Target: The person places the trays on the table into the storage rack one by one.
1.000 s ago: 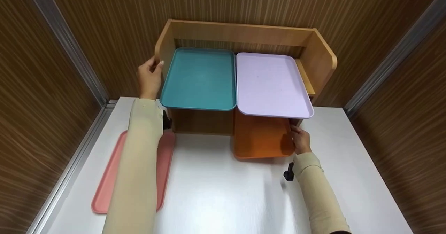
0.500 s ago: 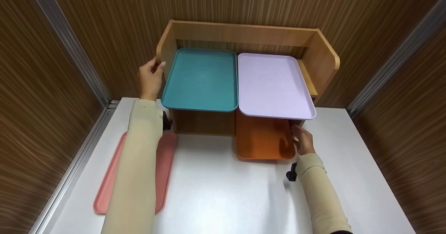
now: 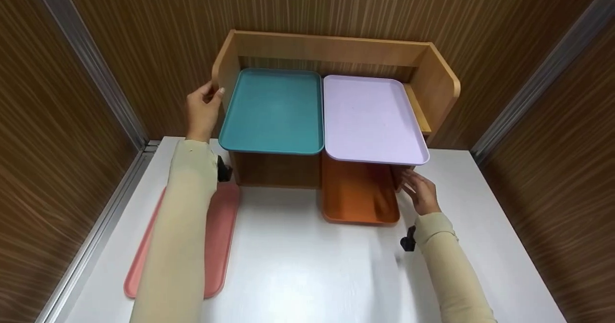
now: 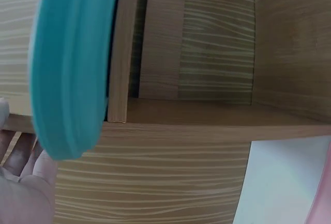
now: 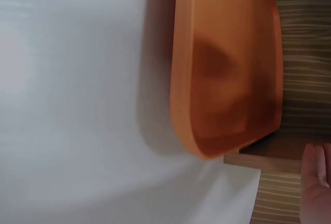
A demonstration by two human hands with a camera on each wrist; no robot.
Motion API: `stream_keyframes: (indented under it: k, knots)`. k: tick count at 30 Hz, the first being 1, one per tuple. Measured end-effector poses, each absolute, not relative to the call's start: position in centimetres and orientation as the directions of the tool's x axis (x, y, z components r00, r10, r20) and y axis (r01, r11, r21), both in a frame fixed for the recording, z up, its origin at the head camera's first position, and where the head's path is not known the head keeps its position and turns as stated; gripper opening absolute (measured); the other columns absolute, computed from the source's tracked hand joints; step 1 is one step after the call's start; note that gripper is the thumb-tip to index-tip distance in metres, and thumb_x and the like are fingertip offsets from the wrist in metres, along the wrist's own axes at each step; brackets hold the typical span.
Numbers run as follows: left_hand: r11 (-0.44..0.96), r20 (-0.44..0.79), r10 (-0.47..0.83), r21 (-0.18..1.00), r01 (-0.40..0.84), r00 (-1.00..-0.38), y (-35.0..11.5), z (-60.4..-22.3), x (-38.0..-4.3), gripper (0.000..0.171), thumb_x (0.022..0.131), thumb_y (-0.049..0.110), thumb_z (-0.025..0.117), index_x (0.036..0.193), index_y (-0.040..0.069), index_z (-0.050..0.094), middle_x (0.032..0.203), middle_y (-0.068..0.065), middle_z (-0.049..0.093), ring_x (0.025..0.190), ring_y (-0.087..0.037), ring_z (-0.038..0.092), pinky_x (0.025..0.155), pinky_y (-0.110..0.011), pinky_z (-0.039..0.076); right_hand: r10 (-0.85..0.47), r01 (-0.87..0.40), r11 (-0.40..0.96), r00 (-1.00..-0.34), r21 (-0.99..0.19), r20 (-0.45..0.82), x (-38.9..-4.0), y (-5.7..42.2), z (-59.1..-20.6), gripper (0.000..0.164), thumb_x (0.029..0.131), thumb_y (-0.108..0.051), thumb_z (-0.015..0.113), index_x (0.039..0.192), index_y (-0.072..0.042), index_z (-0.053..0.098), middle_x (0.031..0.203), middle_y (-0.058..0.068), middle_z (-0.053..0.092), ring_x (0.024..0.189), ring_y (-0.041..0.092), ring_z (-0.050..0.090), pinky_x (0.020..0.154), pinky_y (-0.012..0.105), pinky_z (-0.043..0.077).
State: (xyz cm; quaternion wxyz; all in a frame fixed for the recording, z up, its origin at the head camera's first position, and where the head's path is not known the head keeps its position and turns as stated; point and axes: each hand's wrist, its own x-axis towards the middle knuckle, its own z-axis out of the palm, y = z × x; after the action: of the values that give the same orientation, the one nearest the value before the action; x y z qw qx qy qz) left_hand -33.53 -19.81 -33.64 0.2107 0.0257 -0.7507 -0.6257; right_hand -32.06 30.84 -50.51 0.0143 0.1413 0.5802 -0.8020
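Note:
A small two-bay wooden shelf stands at the back of the white table. On its top lie a teal tray and a lilac tray, side by side. My left hand grips the front edge of the shelf's left side panel, thumb toward the teal tray. An orange tray sits in the lower right bay, its front part sticking out over the table. Just right of it, my right hand has loosely spread fingers at the right panel's front edge, apart from the tray in the right wrist view.
A pink tray lies on the white table at the left, partly under my left sleeve. The lower left bay shows bare wood. Wood-grain walls enclose the table at the back and both sides.
My right hand has come off the orange tray's right edge and shifted slightly right, its fingers spreading. The orange tray stays in the bay. My left hand keeps its grip on the shelf.

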Motion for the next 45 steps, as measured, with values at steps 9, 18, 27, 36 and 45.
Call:
stream_keyframes:
  k: [9,18,27,36,45]
  knots:
    - [0.190,0.193,-0.259,0.971,0.146,-0.946,-21.8,-34.8,-32.4,0.049,0.095,0.030,0.055,0.139,0.010,0.046,0.143,-0.008,0.045,0.127,-0.021,0.045,0.101,-0.034,0.042,0.193,0.116,-0.304,-0.964,-0.946,-0.180,-32.0,31.6,-48.6,0.024,0.098,-0.006,0.047,0.097,-0.017,0.069,0.092,-0.009,0.071,0.119,0.018,0.052,0.106,0.035,0.035]
    - [0.246,0.205,-0.298,0.960,0.133,-0.932,-24.7,-38.6,-30.1,0.049,0.095,0.033,0.055,0.136,0.007,0.050,0.136,-0.011,0.052,0.120,-0.018,0.051,0.096,-0.032,0.046,0.288,-0.005,-0.353,-0.952,-0.936,-0.104,-32.1,31.6,-45.7,0.024,0.096,-0.004,0.049,0.089,-0.016,0.068,0.086,-0.009,0.070,0.090,0.006,0.063,0.089,0.027,0.044]
    - [0.214,0.123,-0.360,0.976,0.047,-0.925,-28.4,-45.0,-26.1,0.045,0.095,0.026,0.056,0.135,0.006,0.051,0.135,-0.013,0.053,0.106,0.000,0.053,0.088,-0.013,0.043,0.353,-0.075,-0.404,-0.932,-0.912,-0.080,-32.4,30.8,-43.1,0.044,0.095,-0.010,0.055,0.137,-0.001,0.044,0.115,0.002,0.061,0.111,0.015,0.054,0.091,0.027,0.045]
    - [0.178,0.020,-0.413,0.982,-0.059,-0.910,-31.9,-50.4,-21.4,0.054,0.092,0.031,0.059,0.138,0.006,0.047,0.119,0.012,0.061,0.102,0.008,0.052,0.086,-0.008,0.042,0.374,-0.172,-0.308,-0.926,-0.936,0.048,-32.6,29.8,-39.6,0.059,0.093,-0.020,0.058,0.145,-0.009,0.033,0.150,0.009,0.031,0.136,0.018,0.030,0.114,0.036,0.022]
    - [0.143,-0.090,-0.484,0.973,-0.180,-0.870,-34.5,-54.6,-16.9,0.057,0.092,0.034,0.060,0.139,0.005,0.046,0.092,0.035,0.055,0.091,0.017,0.050,0.079,-0.003,0.039,0.445,-0.187,-0.200,-0.892,-0.962,0.081,-34.6,29.2,-36.1,0.055,0.092,-0.023,0.061,0.141,-0.009,0.040,0.139,0.007,0.041,0.129,0.017,0.038,0.111,0.030,0.027]
